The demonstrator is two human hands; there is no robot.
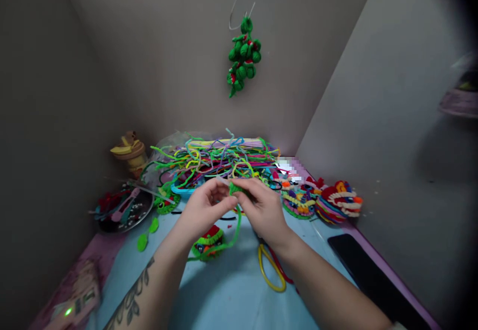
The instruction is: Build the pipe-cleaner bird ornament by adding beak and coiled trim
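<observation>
Both hands meet above the middle of the light blue table (224, 295). My left hand (203, 208) and my right hand (263, 208) pinch a green pipe cleaner (236, 230) between their fingertips. Its upper end is coiled into a small green knot at the fingers, and the free end hangs down in a curve toward the table. Below the hands lies a small green, red and orange pipe-cleaner piece (209, 243). A yellow loop and a red strand (271, 270) lie under my right wrist.
A big heap of coloured pipe cleaners (220, 158) fills the back of the table. Finished colourful pieces (323, 200) sit at the right, a black phone (364, 268) near the right edge. A dark dish (123, 210) with tools stands left. A green ornament (242, 56) hangs on the wall.
</observation>
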